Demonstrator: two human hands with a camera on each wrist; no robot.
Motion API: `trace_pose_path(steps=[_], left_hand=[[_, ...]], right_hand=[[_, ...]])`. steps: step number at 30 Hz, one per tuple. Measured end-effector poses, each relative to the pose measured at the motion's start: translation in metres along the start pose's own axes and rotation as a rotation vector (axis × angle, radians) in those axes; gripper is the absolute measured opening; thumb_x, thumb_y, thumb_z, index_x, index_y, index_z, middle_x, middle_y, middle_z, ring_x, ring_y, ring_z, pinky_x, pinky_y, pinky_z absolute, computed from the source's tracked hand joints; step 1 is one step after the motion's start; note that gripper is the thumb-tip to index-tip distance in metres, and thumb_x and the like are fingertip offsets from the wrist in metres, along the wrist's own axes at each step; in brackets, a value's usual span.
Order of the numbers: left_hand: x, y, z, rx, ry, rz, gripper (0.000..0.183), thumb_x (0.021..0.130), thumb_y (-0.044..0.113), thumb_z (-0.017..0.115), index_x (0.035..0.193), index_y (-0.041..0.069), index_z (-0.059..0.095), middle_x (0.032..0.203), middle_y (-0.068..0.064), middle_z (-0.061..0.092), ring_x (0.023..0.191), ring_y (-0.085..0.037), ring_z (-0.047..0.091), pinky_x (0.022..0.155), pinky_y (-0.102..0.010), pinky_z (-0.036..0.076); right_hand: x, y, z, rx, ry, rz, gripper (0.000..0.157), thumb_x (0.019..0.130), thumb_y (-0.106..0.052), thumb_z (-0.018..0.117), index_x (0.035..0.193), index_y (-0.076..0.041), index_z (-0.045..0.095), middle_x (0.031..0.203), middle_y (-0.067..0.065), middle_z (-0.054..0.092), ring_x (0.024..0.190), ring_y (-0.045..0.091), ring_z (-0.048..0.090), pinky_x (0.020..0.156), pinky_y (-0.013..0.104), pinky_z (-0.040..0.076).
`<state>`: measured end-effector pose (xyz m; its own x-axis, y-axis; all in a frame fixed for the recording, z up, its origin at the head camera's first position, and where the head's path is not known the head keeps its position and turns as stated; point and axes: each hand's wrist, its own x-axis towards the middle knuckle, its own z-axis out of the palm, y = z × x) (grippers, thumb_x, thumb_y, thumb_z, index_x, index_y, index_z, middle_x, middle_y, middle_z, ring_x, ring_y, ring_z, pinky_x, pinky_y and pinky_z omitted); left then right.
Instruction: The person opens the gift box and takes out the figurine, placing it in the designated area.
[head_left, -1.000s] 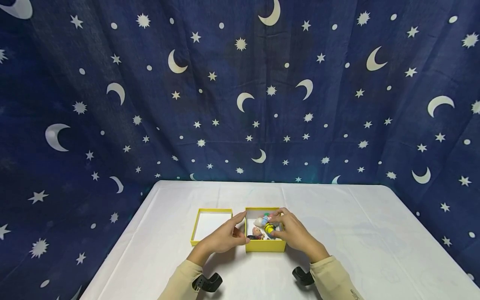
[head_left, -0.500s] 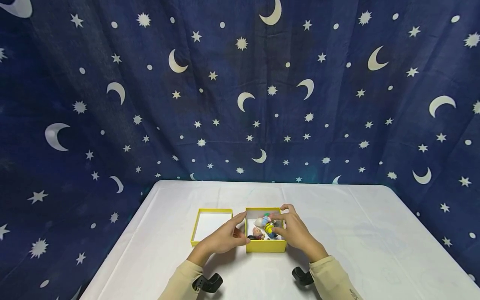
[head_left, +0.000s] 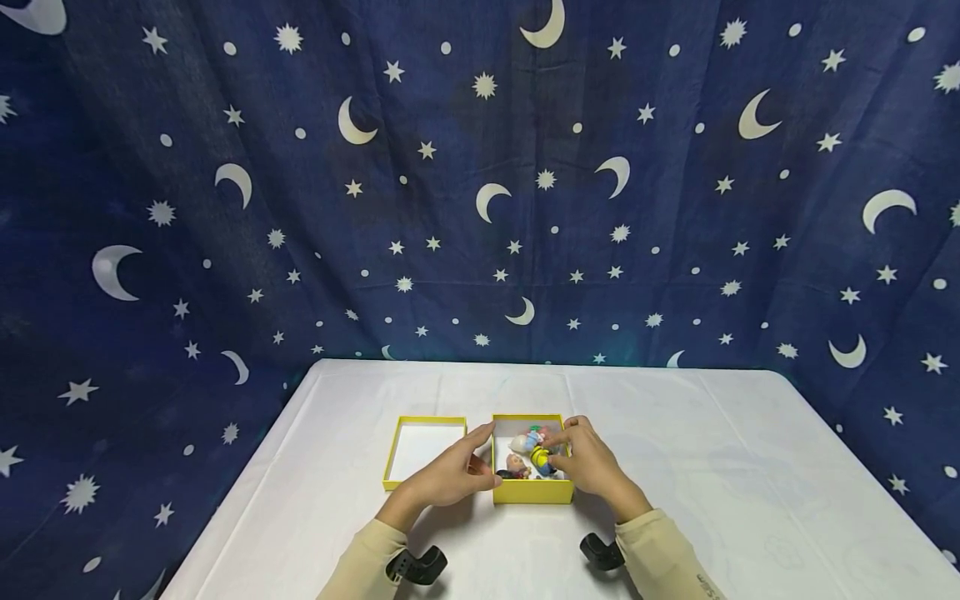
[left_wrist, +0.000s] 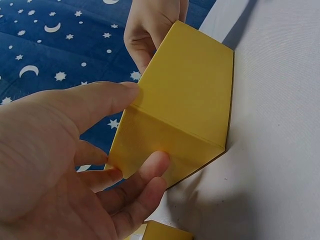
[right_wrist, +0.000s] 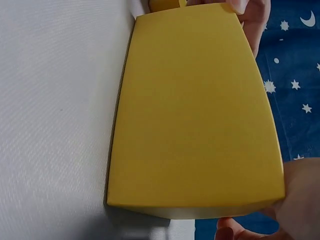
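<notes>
From the head view, two yellow boxes sit side by side near the front middle of the white counter (head_left: pixel 750 467): the shallow box (head_left: pixel 422 448) on the left shows a bare white floor, and the deeper box (head_left: pixel 532 492) on the right holds several small coloured figures (head_left: pixel 527 454), too small to count. The left hand (head_left: pixel 450 475) grips the deeper box's left wall, thumb on the near corner. The right hand (head_left: pixel 588 462) reaches over its right rim, fingers pinching a yellow-and-black figure (head_left: pixel 539 457).

Left wrist view: the left hand (left_wrist: pixel 65 165) has its thumb and curled fingers (left_wrist: pixel 150 175) clamped on the box's (left_wrist: pixel 185 110) plain yellow corner.

Right wrist view: one smooth yellow wall (right_wrist: pixel 195 115) fills the frame.
</notes>
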<state>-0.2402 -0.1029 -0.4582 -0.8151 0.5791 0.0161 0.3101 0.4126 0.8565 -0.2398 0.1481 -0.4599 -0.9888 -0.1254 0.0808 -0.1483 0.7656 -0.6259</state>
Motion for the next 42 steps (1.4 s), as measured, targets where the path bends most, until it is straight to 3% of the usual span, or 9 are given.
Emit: trace_pose_path(steps=[3,5,14,20,29,34,38,42], left_hand=[[0.0,0.0,0.0,-0.004,-0.001,0.001,0.087,0.092,0.015,0.073,0.16,-0.001,0.021,0.167,-0.024,0.018,0.088,-0.009,0.059,0.079,-0.018,0.048],[0.0,0.0,0.0,-0.01,-0.002,0.003,0.087,0.092,0.015,0.073,0.16,-0.002,0.021,0.167,-0.024,0.019,0.088,-0.01,0.059,0.078,-0.018,0.048],[0.0,-0.001,0.001,-0.016,-0.001,0.008,0.088,0.092,0.014,0.072,0.16,-0.002,0.02,0.167,-0.023,0.02,0.089,-0.01,0.06,0.079,-0.018,0.049],[0.001,-0.003,0.001,-0.007,-0.001,0.008,0.088,0.092,0.015,0.072,0.16,-0.002,0.019,0.168,-0.021,0.02,0.089,-0.007,0.059,0.081,-0.017,0.049],[0.001,-0.001,0.001,-0.008,-0.005,0.033,0.087,0.092,0.012,0.071,0.159,-0.006,0.018,0.166,-0.026,0.021,0.088,-0.008,0.059,0.08,-0.018,0.049],[0.0,-0.001,0.003,-0.001,0.001,0.001,0.087,0.092,0.014,0.072,0.16,-0.003,0.019,0.167,-0.022,0.021,0.089,-0.008,0.059,0.08,-0.017,0.048],[-0.001,0.0,0.002,-0.002,0.004,-0.007,0.088,0.091,0.014,0.073,0.16,-0.002,0.02,0.167,-0.022,0.02,0.09,-0.009,0.06,0.08,-0.018,0.049],[0.0,0.0,0.002,-0.007,0.001,0.013,0.088,0.091,0.013,0.072,0.16,-0.003,0.02,0.167,-0.024,0.02,0.09,-0.008,0.061,0.081,-0.017,0.049]], right_hand=[[-0.002,-0.003,-0.001,-0.048,0.013,0.016,0.011,0.084,-0.007,0.078,0.094,-0.01,0.082,0.131,0.02,0.057,0.12,0.035,0.06,0.088,0.05,0.054],[-0.002,-0.004,-0.001,-0.065,0.021,0.024,0.008,0.085,-0.008,0.077,0.092,-0.01,0.081,0.132,0.021,0.057,0.122,0.038,0.06,0.091,0.054,0.054],[-0.003,-0.005,0.0,-0.086,0.055,0.034,0.003,0.086,-0.01,0.078,0.087,-0.009,0.08,0.133,0.019,0.059,0.105,0.031,0.065,0.08,0.048,0.055],[-0.002,-0.004,0.0,-0.08,0.061,0.033,0.007,0.088,-0.014,0.077,0.081,-0.013,0.079,0.135,0.016,0.06,0.124,0.037,0.056,0.093,0.058,0.052],[-0.003,-0.006,-0.01,0.044,0.098,-0.027,0.006,0.089,-0.011,0.076,0.086,-0.008,0.08,0.131,0.017,0.061,0.129,0.042,0.046,0.104,0.06,0.043],[-0.002,-0.009,-0.014,0.157,0.101,-0.074,0.007,0.088,-0.005,0.075,0.09,-0.01,0.08,0.124,0.015,0.067,0.125,0.039,0.053,0.102,0.061,0.045],[0.001,-0.007,-0.017,0.283,0.045,-0.114,0.009,0.091,-0.005,0.071,0.093,-0.01,0.079,0.124,0.016,0.071,0.123,0.037,0.06,0.089,0.043,0.052],[0.005,-0.002,-0.019,0.417,-0.025,-0.174,0.008,0.095,-0.008,0.068,0.096,-0.006,0.076,0.128,0.02,0.07,0.126,0.039,0.06,0.076,0.024,0.048]])
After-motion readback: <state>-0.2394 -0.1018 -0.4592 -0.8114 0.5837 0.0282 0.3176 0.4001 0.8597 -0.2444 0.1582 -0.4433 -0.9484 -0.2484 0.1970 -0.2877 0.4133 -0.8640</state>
